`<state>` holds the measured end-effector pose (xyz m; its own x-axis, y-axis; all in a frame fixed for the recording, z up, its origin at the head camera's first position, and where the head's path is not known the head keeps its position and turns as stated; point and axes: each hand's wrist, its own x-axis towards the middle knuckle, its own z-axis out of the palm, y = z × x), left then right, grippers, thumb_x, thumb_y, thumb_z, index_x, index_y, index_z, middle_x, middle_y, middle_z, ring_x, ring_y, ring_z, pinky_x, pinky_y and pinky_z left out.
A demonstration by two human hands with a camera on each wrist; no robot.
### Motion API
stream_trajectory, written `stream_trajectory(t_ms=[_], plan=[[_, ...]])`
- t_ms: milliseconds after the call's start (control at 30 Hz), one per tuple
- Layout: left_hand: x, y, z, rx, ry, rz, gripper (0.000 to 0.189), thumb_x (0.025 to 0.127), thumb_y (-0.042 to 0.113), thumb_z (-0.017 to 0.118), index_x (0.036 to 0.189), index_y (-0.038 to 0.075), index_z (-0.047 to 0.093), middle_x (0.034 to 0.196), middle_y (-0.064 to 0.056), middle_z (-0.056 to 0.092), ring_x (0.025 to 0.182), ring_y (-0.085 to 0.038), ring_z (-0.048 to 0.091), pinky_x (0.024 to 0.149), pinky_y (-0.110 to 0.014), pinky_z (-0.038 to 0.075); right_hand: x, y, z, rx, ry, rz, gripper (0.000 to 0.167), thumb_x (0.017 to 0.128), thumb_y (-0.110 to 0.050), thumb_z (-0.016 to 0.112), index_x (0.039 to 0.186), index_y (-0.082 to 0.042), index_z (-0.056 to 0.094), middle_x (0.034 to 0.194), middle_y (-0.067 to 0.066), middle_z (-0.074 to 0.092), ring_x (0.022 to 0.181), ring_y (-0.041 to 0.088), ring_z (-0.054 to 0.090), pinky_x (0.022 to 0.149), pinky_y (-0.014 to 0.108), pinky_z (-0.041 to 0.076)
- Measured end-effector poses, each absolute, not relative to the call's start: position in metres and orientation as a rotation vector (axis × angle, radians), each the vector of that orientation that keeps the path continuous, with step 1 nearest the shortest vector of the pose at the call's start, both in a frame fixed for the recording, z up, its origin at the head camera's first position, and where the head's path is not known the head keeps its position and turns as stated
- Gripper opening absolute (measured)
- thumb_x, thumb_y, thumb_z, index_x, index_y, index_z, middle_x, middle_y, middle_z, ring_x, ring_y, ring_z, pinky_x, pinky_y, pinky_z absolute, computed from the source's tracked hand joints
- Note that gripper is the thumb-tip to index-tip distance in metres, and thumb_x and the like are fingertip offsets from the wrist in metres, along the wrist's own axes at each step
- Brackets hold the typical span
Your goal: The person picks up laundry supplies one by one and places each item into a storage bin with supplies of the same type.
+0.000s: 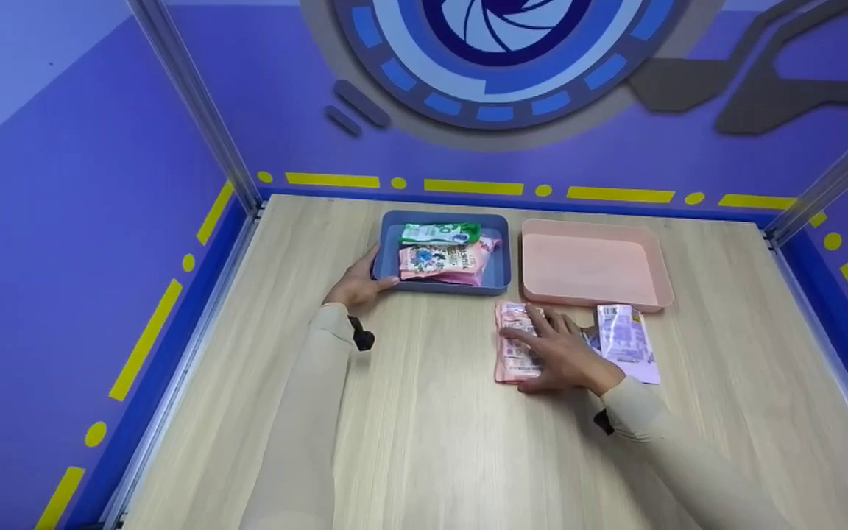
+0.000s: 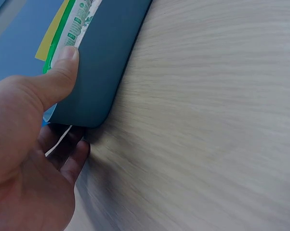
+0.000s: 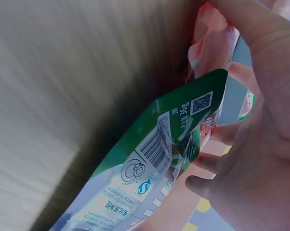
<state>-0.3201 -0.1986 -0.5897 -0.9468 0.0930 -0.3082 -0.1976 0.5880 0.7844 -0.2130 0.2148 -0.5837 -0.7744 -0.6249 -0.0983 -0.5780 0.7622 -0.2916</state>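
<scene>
My left hand grips the near left corner of a blue-grey tray. Its thumb lies against the wall and the fingers sit around the corner in the left wrist view. Inside that tray are a green-and-white packet and a pink packet with printed flowers. My right hand holds another pink packet in front of the trays, fingers spread over it and thumb at its near edge. Close beside the hand in the right wrist view is a green-and-lilac packet with a barcode.
A pale pink tray stands right of the blue-grey one, with nothing in it. Just in front of it lies a lilac packet. Purple panels wall in the wooden table at the back and sides.
</scene>
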Motion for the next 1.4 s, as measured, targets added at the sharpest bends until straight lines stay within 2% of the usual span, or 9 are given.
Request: stream_trajectory(t_ms=[667,933,1400], plan=[[-0.324,-0.198,-0.590,-0.114,2.507,1.268,0.095,0.097,0.038,0.071,0.166,0.035,0.006,0.173,-0.003,0.009,0.158,-0.028,0.006,0.127,-0.048,0.012,-0.214,0.215,-0.582,-0.960,2.777,-0.368,0.095,0.074,-0.055,0.089,0.155,-0.033,0.046,0.167,0.026,0.018,0.148,0.053,0.021,0.115,0.075,0.017],[-0.323,-0.198,-0.590,-0.090,2.523,1.254,0.095,0.098,0.037,0.071,0.167,0.032,0.005,0.173,-0.003,0.009,0.158,-0.026,0.007,0.127,-0.046,0.012,-0.214,0.215,-0.583,-1.049,2.815,-0.404,0.089,0.073,-0.054,0.090,0.150,-0.028,0.053,0.162,0.028,0.030,0.142,0.057,0.032,0.109,0.078,0.025],[-0.323,-0.198,-0.592,-0.115,2.530,1.230,0.097,0.097,0.041,0.071,0.166,0.035,0.004,0.173,-0.003,0.009,0.158,-0.029,0.008,0.127,-0.050,0.012,-0.216,0.216,-0.573,-0.999,2.772,-0.409,0.082,0.076,-0.058,0.085,0.148,-0.031,0.056,0.157,0.020,0.044,0.135,0.049,0.044,0.113,0.070,0.028]])
